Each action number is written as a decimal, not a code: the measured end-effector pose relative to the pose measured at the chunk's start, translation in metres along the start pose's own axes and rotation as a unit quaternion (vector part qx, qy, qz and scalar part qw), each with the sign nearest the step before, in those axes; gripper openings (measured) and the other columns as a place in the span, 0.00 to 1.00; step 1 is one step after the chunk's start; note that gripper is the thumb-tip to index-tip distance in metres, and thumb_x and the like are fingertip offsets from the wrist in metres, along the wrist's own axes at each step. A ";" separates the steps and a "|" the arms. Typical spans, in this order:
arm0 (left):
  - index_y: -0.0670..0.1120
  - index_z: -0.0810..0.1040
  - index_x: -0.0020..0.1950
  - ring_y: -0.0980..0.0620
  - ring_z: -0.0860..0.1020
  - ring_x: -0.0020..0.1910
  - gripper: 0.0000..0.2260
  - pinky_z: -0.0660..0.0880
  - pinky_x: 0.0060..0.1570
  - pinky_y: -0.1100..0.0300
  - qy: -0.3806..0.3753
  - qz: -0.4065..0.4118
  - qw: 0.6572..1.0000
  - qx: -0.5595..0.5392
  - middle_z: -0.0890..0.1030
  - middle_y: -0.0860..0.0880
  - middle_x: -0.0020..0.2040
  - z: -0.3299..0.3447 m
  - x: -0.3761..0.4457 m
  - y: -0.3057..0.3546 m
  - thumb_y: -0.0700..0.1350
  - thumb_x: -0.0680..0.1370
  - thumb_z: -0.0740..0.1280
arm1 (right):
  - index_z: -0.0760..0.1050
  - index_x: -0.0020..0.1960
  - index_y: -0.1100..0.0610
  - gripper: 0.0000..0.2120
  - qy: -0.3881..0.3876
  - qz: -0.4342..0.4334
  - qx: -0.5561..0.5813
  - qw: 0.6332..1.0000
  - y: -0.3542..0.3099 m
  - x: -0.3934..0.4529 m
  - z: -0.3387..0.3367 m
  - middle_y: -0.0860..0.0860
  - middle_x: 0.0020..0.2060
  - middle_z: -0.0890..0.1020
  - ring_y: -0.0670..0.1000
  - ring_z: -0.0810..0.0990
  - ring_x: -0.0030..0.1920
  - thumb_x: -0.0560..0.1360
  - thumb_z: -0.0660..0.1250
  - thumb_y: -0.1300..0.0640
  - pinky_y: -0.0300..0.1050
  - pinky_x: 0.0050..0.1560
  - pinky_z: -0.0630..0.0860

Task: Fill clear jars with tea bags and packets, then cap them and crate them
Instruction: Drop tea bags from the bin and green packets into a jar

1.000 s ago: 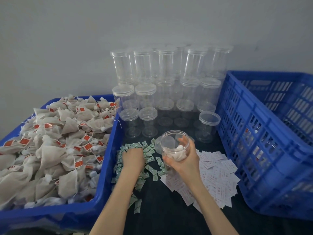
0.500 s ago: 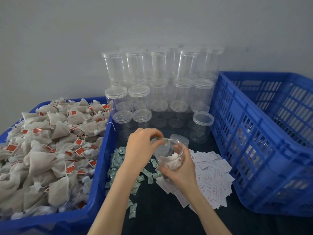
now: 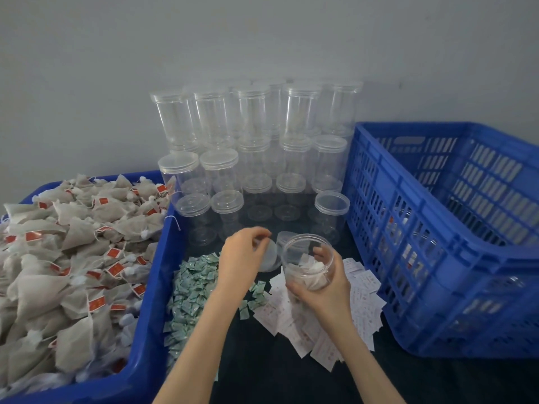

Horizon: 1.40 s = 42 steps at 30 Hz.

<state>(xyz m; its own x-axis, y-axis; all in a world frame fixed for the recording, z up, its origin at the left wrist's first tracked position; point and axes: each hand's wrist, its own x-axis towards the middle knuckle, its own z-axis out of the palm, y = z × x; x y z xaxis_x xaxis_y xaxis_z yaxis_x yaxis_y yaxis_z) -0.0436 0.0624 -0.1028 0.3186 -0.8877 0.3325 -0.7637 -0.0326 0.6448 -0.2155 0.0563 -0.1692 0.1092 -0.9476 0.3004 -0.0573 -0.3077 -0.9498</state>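
I have the open jar (image 3: 308, 262) gripped in my right hand (image 3: 323, 284), tilted toward me just above the dark table (image 3: 262, 371), near its middle, with several pale tea bags lying inside it. My left hand (image 3: 243, 258) sits just beside the jar's mouth with fingers curled, pinching the rim of a clear lid (image 3: 269, 255). I judge the filling of this jar close to done and capping as the step in hand; the next move calls for turning the lid flat over the mouth, seating it squarely and twisting it tight while my right hand keeps the jar from turning. Counting: one jar in hand, one loose lid. Behind, toward the wall edge of the table, the stack of capped empty jars (image 3: 250, 158) runs to roughly two dozen; the clear walls overlap too much for an exact count. The green packets (image 3: 194, 290) beside the left crate and the white packets (image 3: 361, 298) under my right wrist are heaps past counting. Two blue crates: the left crate (image 3: 147, 325) heaped with tea bags (image 3: 70, 258), the right crate (image 3: 437, 249) holding what look like finished jars, number unclear through the slats.
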 end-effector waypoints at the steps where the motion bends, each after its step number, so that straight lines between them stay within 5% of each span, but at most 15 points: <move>1: 0.51 0.83 0.55 0.55 0.80 0.46 0.08 0.77 0.51 0.56 -0.041 -0.023 0.998 0.033 0.84 0.53 0.50 0.010 -0.001 -0.006 0.44 0.78 0.67 | 0.69 0.62 0.38 0.40 0.009 -0.004 -0.004 1.000 0.000 0.001 -0.005 0.29 0.56 0.76 0.33 0.75 0.58 0.54 0.81 0.48 0.23 0.51 0.71; 6: 0.50 0.80 0.57 0.51 0.79 0.51 0.13 0.73 0.44 0.59 -0.231 -0.012 0.961 0.149 0.81 0.52 0.54 0.069 -0.023 -0.016 0.54 0.76 0.68 | 0.68 0.61 0.37 0.40 0.038 -0.012 -0.013 0.999 0.001 0.007 -0.022 0.38 0.59 0.77 0.30 0.74 0.58 0.59 0.85 0.58 0.22 0.51 0.70; 14: 0.50 0.82 0.51 0.50 0.78 0.50 0.10 0.77 0.47 0.56 -0.194 0.019 0.965 0.178 0.80 0.51 0.50 0.093 -0.029 -0.010 0.54 0.76 0.66 | 0.68 0.63 0.37 0.40 0.056 -0.009 -0.011 0.998 0.004 0.010 -0.038 0.37 0.60 0.76 0.30 0.74 0.59 0.60 0.84 0.58 0.22 0.52 0.70; 19: 0.49 0.82 0.44 0.50 0.79 0.41 0.12 0.69 0.34 0.59 -0.137 0.064 0.968 0.199 0.79 0.51 0.39 0.088 -0.029 -0.008 0.51 0.80 0.61 | 0.67 0.64 0.36 0.41 0.061 -0.008 -0.018 0.998 0.009 0.011 -0.044 0.28 0.57 0.75 0.31 0.73 0.60 0.60 0.84 0.57 0.23 0.54 0.70; 23: 0.50 0.84 0.49 0.55 0.76 0.40 0.09 0.73 0.36 0.62 -0.032 0.067 0.988 0.138 0.81 0.53 0.42 0.065 -0.022 0.004 0.50 0.80 0.64 | 0.67 0.62 0.34 0.41 0.067 0.001 -0.016 0.998 0.009 0.011 -0.045 0.25 0.57 0.73 0.31 0.73 0.60 0.57 0.83 0.49 0.24 0.53 0.72; 28: 0.55 0.82 0.52 0.67 0.78 0.38 0.07 0.74 0.37 0.71 0.040 -0.001 0.995 -0.091 0.80 0.64 0.43 0.011 0.008 0.044 0.45 0.76 0.70 | 0.66 0.60 0.29 0.41 0.048 0.019 -0.023 0.998 0.012 0.009 -0.042 0.29 0.58 0.75 0.29 0.72 0.59 0.60 0.84 0.56 0.27 0.52 0.70; 31: 0.56 0.78 0.42 0.65 0.81 0.37 0.08 0.76 0.39 0.70 -0.054 0.006 0.980 -0.189 0.83 0.59 0.36 -0.011 0.024 0.068 0.43 0.72 0.74 | 0.68 0.62 0.35 0.41 0.037 0.021 -0.019 0.999 0.011 0.010 -0.038 0.35 0.60 0.76 0.29 0.73 0.58 0.60 0.84 0.60 0.23 0.50 0.71; 35: 0.54 0.78 0.38 0.59 0.81 0.42 0.07 0.77 0.45 0.60 -0.216 0.066 0.974 0.030 0.82 0.58 0.38 -0.004 0.028 0.092 0.47 0.71 0.75 | 0.68 0.61 0.30 0.42 0.029 0.017 -0.014 0.999 0.006 0.010 -0.033 0.29 0.56 0.77 0.31 0.76 0.57 0.59 0.85 0.57 0.26 0.49 0.75; 39: 0.57 0.80 0.43 0.50 0.80 0.47 0.05 0.74 0.42 0.59 -0.216 0.137 0.934 0.248 0.81 0.54 0.45 0.012 0.023 0.105 0.46 0.75 0.69 | 0.66 0.57 0.22 0.43 0.028 0.016 -0.014 0.999 0.001 0.009 -0.033 0.28 0.56 0.76 0.34 0.78 0.56 0.58 0.85 0.55 0.28 0.48 0.76; 42: 0.57 0.83 0.53 0.47 0.80 0.49 0.08 0.76 0.47 0.57 -0.215 0.162 0.913 0.306 0.82 0.51 0.51 0.015 0.023 0.107 0.47 0.77 0.67 | 0.66 0.56 0.21 0.43 0.023 0.020 -0.019 0.999 -0.001 0.007 -0.033 0.27 0.56 0.76 0.32 0.76 0.56 0.58 0.85 0.55 0.26 0.48 0.75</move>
<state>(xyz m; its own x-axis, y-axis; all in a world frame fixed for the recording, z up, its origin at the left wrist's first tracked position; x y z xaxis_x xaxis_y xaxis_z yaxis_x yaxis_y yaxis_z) -0.1262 0.0318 -0.0363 -0.1291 -0.9902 0.0528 -0.9915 0.1299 0.0122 -0.2477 0.0468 -0.1630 0.0596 -0.9618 0.2671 -0.0980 -0.2719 -0.9573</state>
